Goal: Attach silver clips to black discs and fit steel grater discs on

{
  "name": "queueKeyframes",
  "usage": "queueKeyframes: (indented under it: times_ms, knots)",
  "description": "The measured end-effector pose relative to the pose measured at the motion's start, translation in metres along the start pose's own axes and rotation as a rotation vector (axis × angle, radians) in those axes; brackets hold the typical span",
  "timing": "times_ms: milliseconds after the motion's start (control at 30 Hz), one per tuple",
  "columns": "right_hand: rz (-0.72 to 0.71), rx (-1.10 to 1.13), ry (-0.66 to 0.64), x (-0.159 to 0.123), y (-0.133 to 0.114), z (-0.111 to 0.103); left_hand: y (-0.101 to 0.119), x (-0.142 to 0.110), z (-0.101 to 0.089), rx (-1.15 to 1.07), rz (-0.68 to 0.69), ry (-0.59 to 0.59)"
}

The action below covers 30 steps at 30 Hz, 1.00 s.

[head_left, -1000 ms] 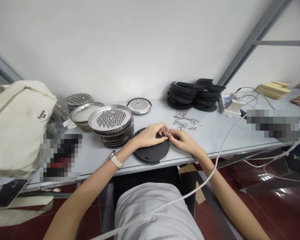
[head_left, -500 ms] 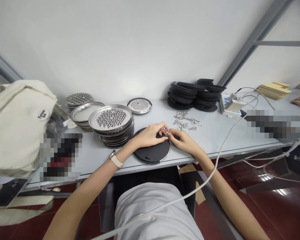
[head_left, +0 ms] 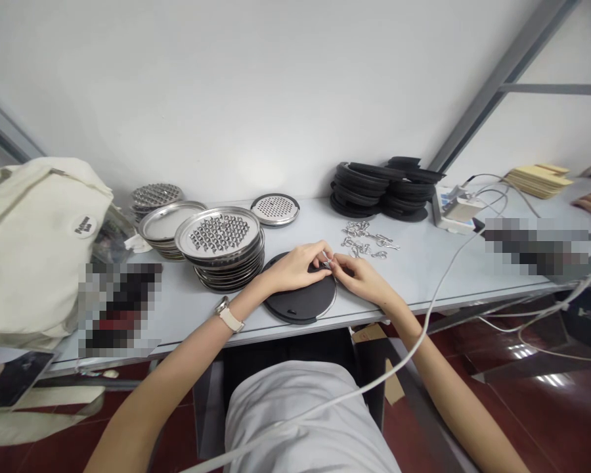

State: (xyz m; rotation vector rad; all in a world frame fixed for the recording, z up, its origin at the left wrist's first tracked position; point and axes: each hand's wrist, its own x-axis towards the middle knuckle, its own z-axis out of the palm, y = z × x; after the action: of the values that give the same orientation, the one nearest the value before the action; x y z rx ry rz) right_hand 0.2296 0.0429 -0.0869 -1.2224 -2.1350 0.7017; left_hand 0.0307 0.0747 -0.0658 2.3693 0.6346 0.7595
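Disc [head_left: 303,303] here is plain black with a silvery edge, and the piled covers [head_left: 358,187] are all black too. Grater plate [head_left: 220,233] is shiny silver with neat rows of raised teeth, loose clips [head_left: 358,228] silver as well. Desk [head_left: 477,272] is pale grey, bag [head_left: 27,243] is cream with a white badge [head_left: 83,226], and the floor [head_left: 536,420] is dark red.

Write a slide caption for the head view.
Left hand and right hand meet at the rim of a black disc, near stacked grater plates and loose metal pieces.

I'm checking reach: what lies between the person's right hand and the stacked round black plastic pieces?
Scattered thin silver metal pieces lie on the pale tabletop, seen in the head view.
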Motion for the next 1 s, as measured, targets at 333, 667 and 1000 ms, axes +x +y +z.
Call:
queueKeyframes:
  times_ms: [333,667,1000]
  knots:
    - [-0.009,0.004,0.03,-0.0006,0.0035,-0.0001,-0.0001,0.0,0.0004,0.009,-0.024,-0.013]
    - [-0.007,-0.022,0.013,-0.0002,-0.001,-0.0022,0.0061,0.0,-0.0012,0.111,0.013,-0.001]
    - [-0.016,-0.039,0.007,0.0005,-0.0035,-0.0012,0.0065,0.0,-0.0019,0.167,0.002,-0.004]
